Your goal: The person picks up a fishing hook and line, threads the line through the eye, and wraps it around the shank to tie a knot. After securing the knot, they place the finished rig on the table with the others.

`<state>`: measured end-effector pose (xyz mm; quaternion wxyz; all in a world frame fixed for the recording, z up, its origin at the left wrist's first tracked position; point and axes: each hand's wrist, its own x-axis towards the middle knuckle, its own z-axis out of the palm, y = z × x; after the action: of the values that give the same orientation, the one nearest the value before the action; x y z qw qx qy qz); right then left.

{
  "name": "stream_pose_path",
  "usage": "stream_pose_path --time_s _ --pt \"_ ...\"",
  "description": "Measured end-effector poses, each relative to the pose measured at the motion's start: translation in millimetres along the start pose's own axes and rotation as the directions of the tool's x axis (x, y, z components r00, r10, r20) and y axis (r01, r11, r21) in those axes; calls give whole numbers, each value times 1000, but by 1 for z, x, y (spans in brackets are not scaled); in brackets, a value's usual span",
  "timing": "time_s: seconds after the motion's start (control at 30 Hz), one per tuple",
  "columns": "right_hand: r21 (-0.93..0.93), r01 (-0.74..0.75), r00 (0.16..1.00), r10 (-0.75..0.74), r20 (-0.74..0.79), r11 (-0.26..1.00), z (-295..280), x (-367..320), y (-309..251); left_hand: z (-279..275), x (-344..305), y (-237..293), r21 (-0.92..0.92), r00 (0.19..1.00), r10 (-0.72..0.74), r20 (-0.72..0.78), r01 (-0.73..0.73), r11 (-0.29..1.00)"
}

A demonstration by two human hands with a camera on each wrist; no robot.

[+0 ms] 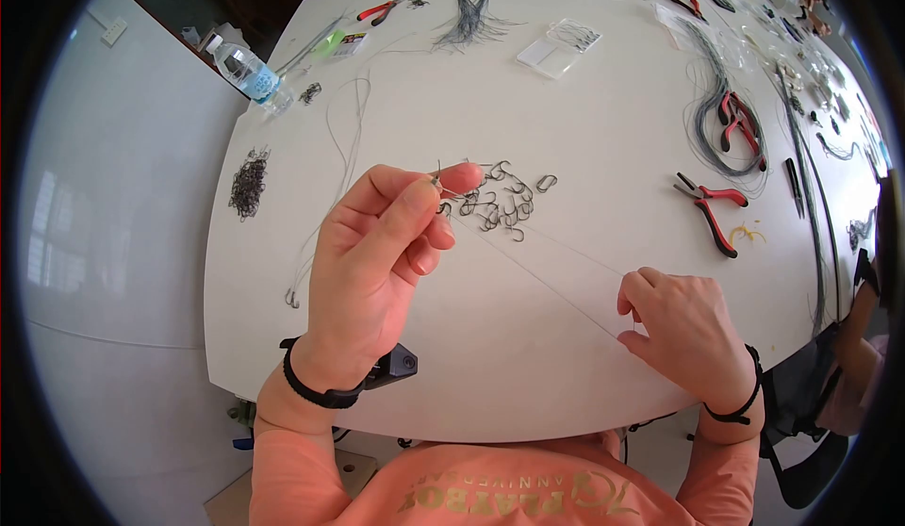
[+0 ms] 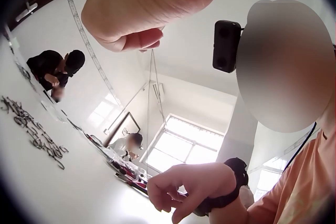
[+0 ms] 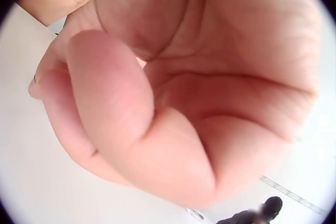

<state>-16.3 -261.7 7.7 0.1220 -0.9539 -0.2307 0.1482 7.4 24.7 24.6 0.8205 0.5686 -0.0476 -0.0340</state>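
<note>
Between thumb and forefinger, my left hand (image 1: 377, 234) pinches a small fish hook (image 1: 438, 168), mostly hidden by the fingertips. Thin fishing line (image 1: 556, 292) stretches from those fingertips down to my right hand (image 1: 683, 328). The fingers of the right hand are curled, and the line runs taut in a narrow loop to its thumb and fingers. In the right wrist view the curled fingers (image 3: 110, 87) fill the picture and the line is hidden. A loose pile of dark fish hooks (image 1: 509, 207) lies on the white table (image 1: 490, 337) just beyond the left hand.
Red-handled pliers (image 1: 721, 229) lie right of the hooks, near a coil of line (image 1: 707, 139). A clear plastic box (image 1: 561, 50) stands farther back. At left are a dark heap of small parts (image 1: 249, 185) and a water bottle (image 1: 247, 72). Other people sit across the room.
</note>
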Motion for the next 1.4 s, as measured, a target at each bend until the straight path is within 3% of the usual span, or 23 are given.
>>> stream_pose_path --time_s 0.23,0.37,0.43,0.47,0.53,0.6,0.63,0.7,0.73,0.77,0.87,0.97,1.0,1.07,1.4 --pt "-71 -77 997 75 -34 994 2 5 4 8 -3 5 -179 986 -150 69 160 971" --pt "-70 -143 989 140 -51 987 0 6 9 7 -5 5 -204 981 -142 131 167 965" --pt "-70 -174 984 170 -49 982 -5 6 14 8 -6 4 66 984 -17 176 6 998" --pt "-7 -158 987 158 -27 987 -11 6 18 11 -8 2 61 983 -19 182 8 998" --pt "51 -156 988 157 -8 986 -17 3 21 19 -11 -5 359 974 128 185 -188 914" --pt "262 52 938 43 -344 964 -19 1 20 18 -12 -12 428 965 109 238 -205 880" --pt "262 40 938 54 -342 964 -22 3 15 18 -12 -15 501 956 86 282 -223 836" --pt "423 199 783 116 -611 884 -26 8 -2 23 -13 -17 550 951 35 306 -207 809" --pt "444 293 772 65 -632 847 -23 9 -6 24 -14 -19 576 944 39 328 -232 784" --pt "508 379 808 -9 -589 773 -17 8 -6 24 -14 -22 601 936 42 351 -259 757" --pt "558 387 887 -131 -443 734 -5 10 -20 26 -15 -25 634 913 73 401 -334 697" --pt "624 335 918 -95 -385 706 1 14 -21 27 -16 -23 682 880 131 456 -440 585" --pt "623 337 916 -94 -389 706 2 15 -21 28 -16 -25 681 878 132 459 -444 582" --pt "686 342 926 -108 -361 643 4 16 -21 29 -15 -29 668 812 288 507 -582 464" --pt "747 358 927 -119 -356 560 -1 13 -23 32 -19 -31 652 727 379 573 -684 327"
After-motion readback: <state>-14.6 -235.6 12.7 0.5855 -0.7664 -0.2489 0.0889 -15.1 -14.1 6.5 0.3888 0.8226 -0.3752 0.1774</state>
